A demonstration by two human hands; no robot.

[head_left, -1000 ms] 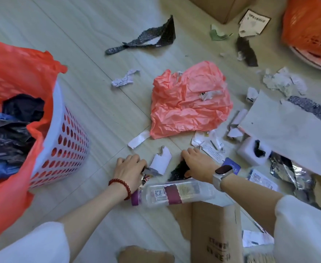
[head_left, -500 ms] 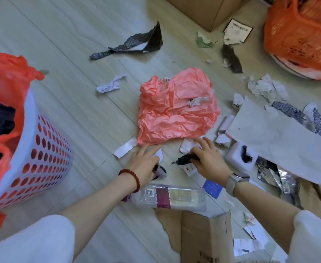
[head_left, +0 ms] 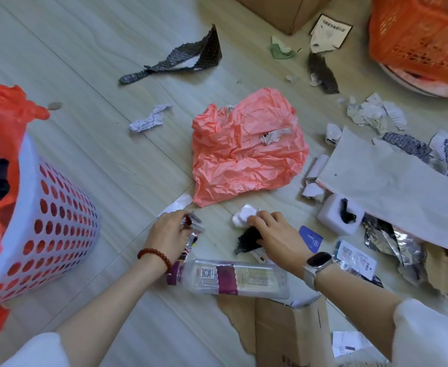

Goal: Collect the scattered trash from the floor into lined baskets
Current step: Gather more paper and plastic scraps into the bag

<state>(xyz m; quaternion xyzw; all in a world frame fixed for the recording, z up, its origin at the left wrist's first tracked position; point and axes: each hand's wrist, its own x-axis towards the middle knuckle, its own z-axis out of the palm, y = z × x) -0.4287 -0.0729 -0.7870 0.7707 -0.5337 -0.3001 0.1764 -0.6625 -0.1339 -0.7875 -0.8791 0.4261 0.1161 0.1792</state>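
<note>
My left hand (head_left: 170,233) grips foil wrapper (head_left: 194,227); my right hand (head_left: 275,238) clutches black scrap (head_left: 246,238) and white paper (head_left: 242,217), near bottle (head_left: 233,278).

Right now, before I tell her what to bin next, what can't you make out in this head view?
- White basket: contents cut off by the left edge and hidden by its orange liner.
- Left hand: covers most of the foil scraps it grips.
- Right hand: hides how much black scrap it holds.
- Bottle label: too small to read.
</note>
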